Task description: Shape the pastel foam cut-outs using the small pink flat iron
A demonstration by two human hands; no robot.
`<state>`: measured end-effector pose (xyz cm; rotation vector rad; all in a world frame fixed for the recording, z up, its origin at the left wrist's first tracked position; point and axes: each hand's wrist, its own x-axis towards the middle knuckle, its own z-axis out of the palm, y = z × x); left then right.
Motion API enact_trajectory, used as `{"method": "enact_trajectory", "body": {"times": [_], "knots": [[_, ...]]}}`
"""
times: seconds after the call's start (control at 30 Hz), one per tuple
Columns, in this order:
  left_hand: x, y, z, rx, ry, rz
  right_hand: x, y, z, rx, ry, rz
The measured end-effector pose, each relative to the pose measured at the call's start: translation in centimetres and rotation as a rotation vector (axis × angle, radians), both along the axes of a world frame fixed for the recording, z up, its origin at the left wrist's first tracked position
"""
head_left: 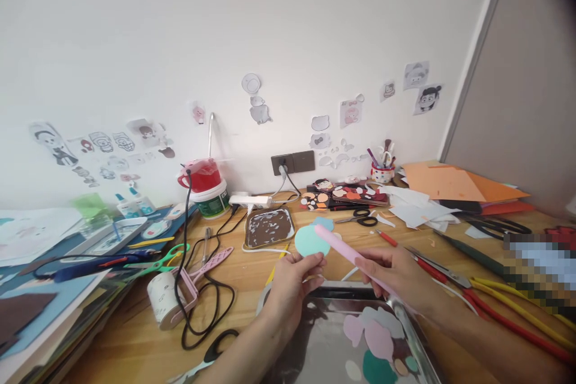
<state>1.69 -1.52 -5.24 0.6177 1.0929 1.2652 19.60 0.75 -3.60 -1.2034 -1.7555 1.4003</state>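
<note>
My left hand (292, 285) pinches the lower edge of a mint-green rounded cut-out (308, 241) between thumb and fingers. My right hand (393, 270) is closed around a smooth pink rod (339, 247). The rod's rounded end overlaps the right side of the cut-out; whether they touch, I cannot tell. A light blue piece (324, 223) shows just behind. Below both hands lies a metal-rimmed tray (407, 330) with a pink cut-out (378, 339), a dark green one (378, 367), a grey one (384, 319) and smaller pieces on it.
Left of the tray are a tangled black cord (225, 312), a roll on a pink dispenser (164, 300), and green scissors (157, 264). A brown pad (270, 228) lies behind. Pliers (443, 270), black scissors (360, 218) and orange sheets (443, 183) are at right.
</note>
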Motion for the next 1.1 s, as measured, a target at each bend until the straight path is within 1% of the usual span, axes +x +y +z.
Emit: {"method": "enact_trajectory", "body": {"times": [0.2, 0.37, 0.5, 0.57, 0.63, 0.73, 0.83, 0.97, 1.03, 1.1], "knots": [[-0.4, 0.5, -0.2, 0.029, -0.103, 0.085, -0.1, 0.2, -0.3, 0.002, 0.013, -0.022], [-0.5, 0.7, -0.2, 0.058, -0.168, 0.161, 0.0, 0.5, -0.9, 0.01, 0.018, -0.041], [-0.8, 0.9, -0.2, 0.027, -0.185, 0.242, 0.5, 1.2, -1.2, 0.051, 0.069, -0.119], [-0.9, 1.0, -0.4, -0.006, -0.189, 0.257, 0.7, 1.4, -1.2, 0.045, 0.081, -0.122], [-0.9, 0.9, -0.6, -0.016, -0.19, 0.236, 0.7, 1.3, -1.0, 0.024, 0.054, -0.085], [-0.7, 0.7, -0.8, -0.013, -0.166, 0.159, 0.5, 1.0, -0.7, -0.005, 0.002, -0.029], [-0.5, 0.3, -0.9, -0.017, -0.127, 0.093, 0.5, 0.8, -0.4, 0.005, -0.027, -0.044], [-0.3, 0.2, -0.9, 0.015, -0.096, 0.09, 0.4, 0.9, -0.2, 0.008, -0.048, -0.096], [-0.3, 0.2, -0.9, 0.022, -0.075, 0.086, 0.3, 0.8, -0.2, -0.008, -0.044, -0.073], [-0.1, 0.1, -0.9, 0.015, -0.042, 0.044, 0.1, 0.5, -0.1, -0.027, -0.037, -0.012]]}}
